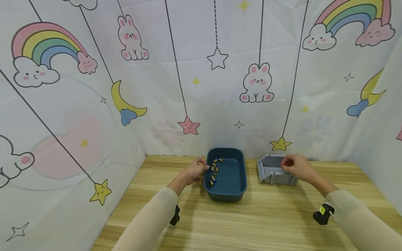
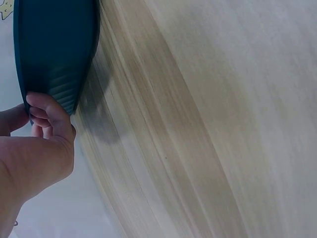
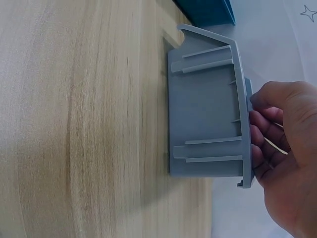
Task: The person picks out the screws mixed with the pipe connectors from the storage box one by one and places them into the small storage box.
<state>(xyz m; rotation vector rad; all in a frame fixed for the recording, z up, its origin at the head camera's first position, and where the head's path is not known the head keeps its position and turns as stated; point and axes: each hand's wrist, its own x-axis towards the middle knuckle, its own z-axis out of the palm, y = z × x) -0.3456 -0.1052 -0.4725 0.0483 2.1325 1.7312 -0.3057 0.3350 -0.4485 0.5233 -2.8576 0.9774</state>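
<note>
A dark blue tub [image 1: 228,191] stands on the table, with several small brass-coloured pieces [image 1: 214,169], some with blue parts, scattered along its left side inside. My left hand [image 1: 195,170] pinches the tub's left rim between thumb and fingers; the left wrist view shows the hand [image 2: 44,134] at that rim. To the right is a grey open-fronted plastic bin [image 1: 272,170]. Over its right part hangs my right hand [image 1: 296,168] with curled fingers. In the right wrist view, the bin's wall [image 3: 208,109] hides the fingertips, so anything between them cannot be seen.
The wood-grain table [image 1: 251,223] stretches in front of both containers. Close behind them hangs a white cloth [image 1: 220,104] printed with rainbows, rabbits and stars, which also borders the table's sides. A gap of bare table separates tub and bin.
</note>
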